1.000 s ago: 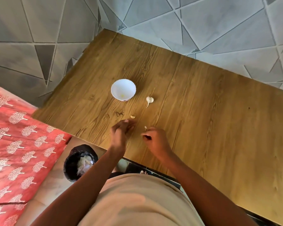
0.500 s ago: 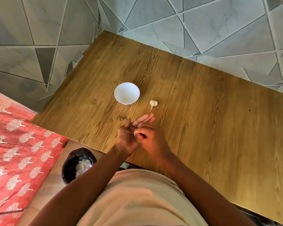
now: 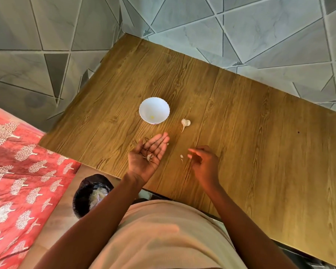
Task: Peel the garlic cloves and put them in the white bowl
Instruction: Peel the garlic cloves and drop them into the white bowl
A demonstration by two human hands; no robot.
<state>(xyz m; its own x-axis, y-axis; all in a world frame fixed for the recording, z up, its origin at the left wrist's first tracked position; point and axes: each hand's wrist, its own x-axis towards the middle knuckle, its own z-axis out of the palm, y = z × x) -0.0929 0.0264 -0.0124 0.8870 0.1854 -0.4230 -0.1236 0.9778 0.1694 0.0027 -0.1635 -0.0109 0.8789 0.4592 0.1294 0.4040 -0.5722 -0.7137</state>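
Note:
My left hand lies palm up over the near part of the wooden table, fingers straight, with a small garlic piece resting on the palm. My right hand hovers to its right, blurred, fingers loosely curled and holding nothing I can see. A small garlic scrap lies on the table between the hands, and another bit shows at my left fingertips. The white bowl stands farther back with a yellowish speck inside. A part garlic bulb with its stem lies just right of the bowl.
A black bin holding pale peel stands on the floor below the table's near left edge. A red cloth with white tree prints covers the left side. Grey tiled floor surrounds the table.
My hands were together, the right fingers at the left palm; the right hand has since pulled away to the right. The left palm now lies flat and open with the garlic piece on it.

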